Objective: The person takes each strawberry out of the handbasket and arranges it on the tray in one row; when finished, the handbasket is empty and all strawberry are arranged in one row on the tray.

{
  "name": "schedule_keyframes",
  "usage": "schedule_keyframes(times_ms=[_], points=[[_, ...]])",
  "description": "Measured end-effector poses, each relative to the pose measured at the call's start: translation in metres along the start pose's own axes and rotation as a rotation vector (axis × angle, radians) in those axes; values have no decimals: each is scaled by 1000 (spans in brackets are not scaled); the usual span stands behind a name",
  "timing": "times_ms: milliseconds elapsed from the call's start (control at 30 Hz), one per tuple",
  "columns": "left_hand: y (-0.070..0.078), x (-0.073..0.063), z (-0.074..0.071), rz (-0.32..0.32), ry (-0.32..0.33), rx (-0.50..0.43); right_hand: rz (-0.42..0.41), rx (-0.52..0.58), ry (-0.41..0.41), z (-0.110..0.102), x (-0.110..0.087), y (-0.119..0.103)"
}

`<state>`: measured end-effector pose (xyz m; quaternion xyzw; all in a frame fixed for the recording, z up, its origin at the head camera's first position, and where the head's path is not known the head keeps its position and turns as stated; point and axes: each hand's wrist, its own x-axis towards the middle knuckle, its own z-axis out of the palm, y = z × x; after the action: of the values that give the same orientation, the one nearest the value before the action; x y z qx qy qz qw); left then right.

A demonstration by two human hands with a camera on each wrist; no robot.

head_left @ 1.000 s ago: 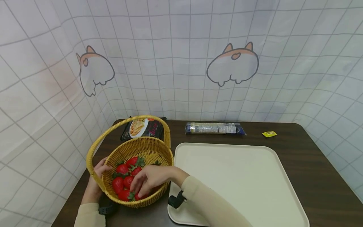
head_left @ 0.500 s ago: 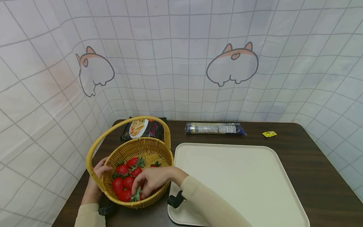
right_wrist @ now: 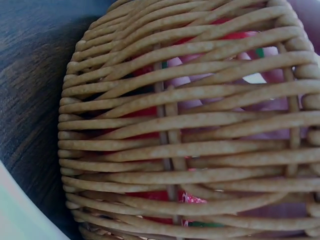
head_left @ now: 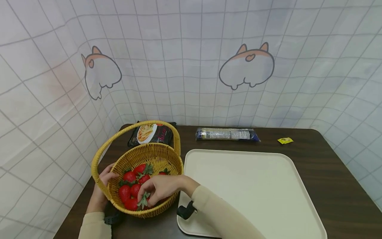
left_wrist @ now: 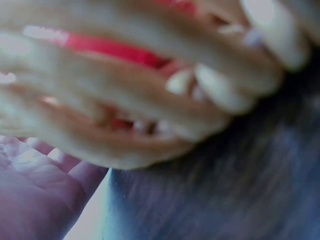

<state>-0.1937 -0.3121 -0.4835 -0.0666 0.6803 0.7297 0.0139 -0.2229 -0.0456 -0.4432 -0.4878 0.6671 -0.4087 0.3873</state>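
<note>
On my head view, the right hand (head_left: 162, 187) has its fingers bent down inside the basket (head_left: 135, 156), thumb and fingertips pinching a strawberry (head_left: 144, 201) by its leafy green top, close to the near rim. The left hand (head_left: 104, 181) grips the basket's outer left side, touching the rim; my left wrist view of it is blurred, with part of a palm beside the weave. The basket is round and deep, woven from glossy yellow-tan strands with gaps between them, and from the right wrist I can make out red fruit and fingers through the wall. Its thick wrapped handle (head_left: 95, 162) arches over the left side. More red strawberries (head_left: 124, 193), tapered and dimpled, lie heaped beside the pinched one. Just right of the basket I see a smooth cream tray (head_left: 244, 186) with rounded corners, on a dark wood-grained table (head_left: 319, 166).
</note>
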Motion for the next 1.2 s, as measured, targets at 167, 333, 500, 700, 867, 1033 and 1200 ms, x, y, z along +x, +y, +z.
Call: schedule_keyframes(times_ms=[167,333,500,700,867,1033,1200], points=[[-1,0,0,15,-7,-20,-61,7,175,1,-5,0],[-2,-1,2,16,-14,-31,-154,98,384,7,-22,-3],[1,0,4,21,2,-30,-216,153,548,11,-44,-4],[0,-1,4,18,5,-58,-209,150,657,8,-63,2],[-2,-1,3,55,-7,-94,-170,134,756,-3,-81,1],[-3,0,2,70,12,-96,-104,154,768,-15,-101,3],[-2,-1,3,83,25,-91,-50,81,764,-23,-122,7]])
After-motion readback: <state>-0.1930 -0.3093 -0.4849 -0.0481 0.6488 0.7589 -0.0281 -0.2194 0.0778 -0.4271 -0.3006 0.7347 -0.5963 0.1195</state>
